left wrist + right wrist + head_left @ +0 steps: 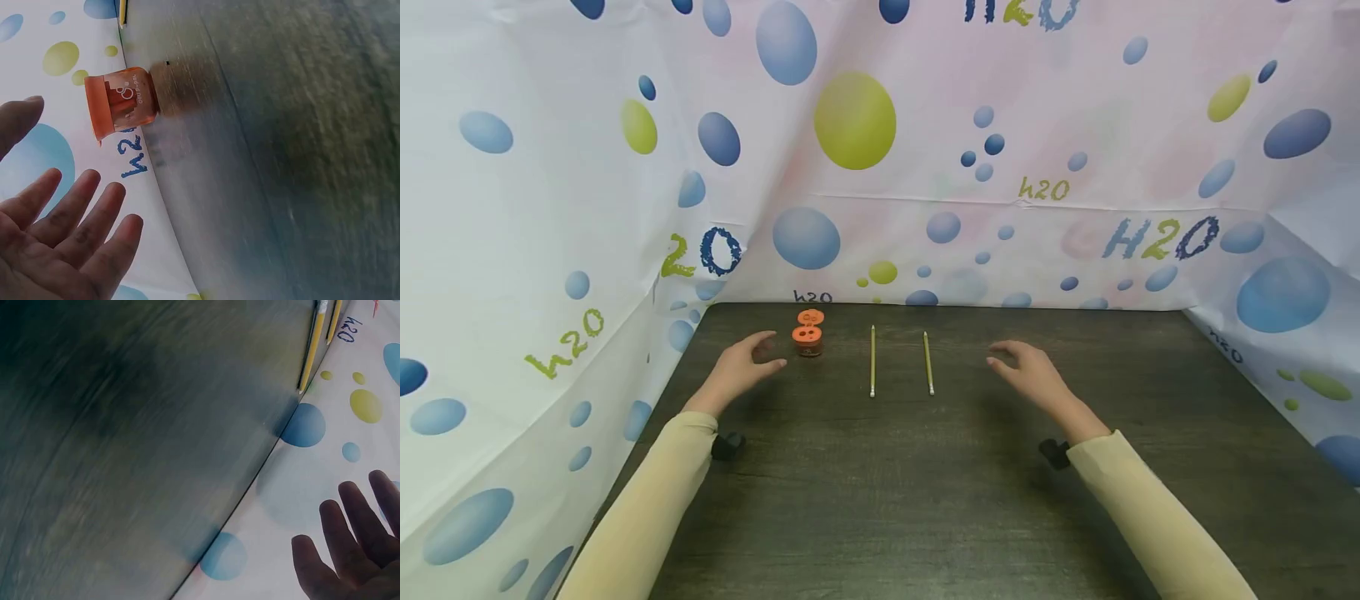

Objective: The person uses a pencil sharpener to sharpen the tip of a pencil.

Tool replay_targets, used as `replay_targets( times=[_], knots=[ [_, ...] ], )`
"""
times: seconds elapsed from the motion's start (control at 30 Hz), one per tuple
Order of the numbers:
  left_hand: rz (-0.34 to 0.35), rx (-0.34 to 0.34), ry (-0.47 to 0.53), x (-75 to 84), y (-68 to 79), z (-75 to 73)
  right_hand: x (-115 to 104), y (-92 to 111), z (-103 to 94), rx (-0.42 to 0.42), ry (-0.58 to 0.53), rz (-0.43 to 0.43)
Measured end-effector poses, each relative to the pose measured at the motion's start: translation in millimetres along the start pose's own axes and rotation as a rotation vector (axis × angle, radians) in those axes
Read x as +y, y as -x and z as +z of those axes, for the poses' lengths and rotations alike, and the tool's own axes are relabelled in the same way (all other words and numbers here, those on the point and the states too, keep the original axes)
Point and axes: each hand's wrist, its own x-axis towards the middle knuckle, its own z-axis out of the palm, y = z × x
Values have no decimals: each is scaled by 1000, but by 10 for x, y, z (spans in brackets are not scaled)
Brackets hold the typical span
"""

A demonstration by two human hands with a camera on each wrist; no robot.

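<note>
An orange two-hole pencil sharpener [807,336] with a see-through body stands upright on the dark table, its round lid [811,317] flipped up at the back. Just left of it hovers my left hand [739,372], thumb and fingers apart, holding nothing. In the left wrist view the sharpener [133,102] shows white lettering on its side, beyond the spread fingertips. Two yellow pencils, a left one [872,360] and a right one [928,363], lie roughly parallel, white eraser ends toward me. To the right of them my right hand [1033,379] is held with relaxed fingers, touching nothing.
The dark wood-grain table [880,500] meets a white sheet [925,167] with blue and green dots at the back and both sides. Dark wrist bands with small devices sit by the cuffs of both cream sleeves [647,500].
</note>
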Motion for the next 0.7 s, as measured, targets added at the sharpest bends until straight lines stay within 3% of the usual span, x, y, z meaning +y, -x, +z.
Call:
replay_targets(
  times=[0.23,0.7],
  knots=[
    [-22,-29,35,9,-82,29,-10,-36,1,-54,-77,48],
    [-5,-44,115,-36,-167,96,45,-168,-60,-205,-271,155]
  ],
)
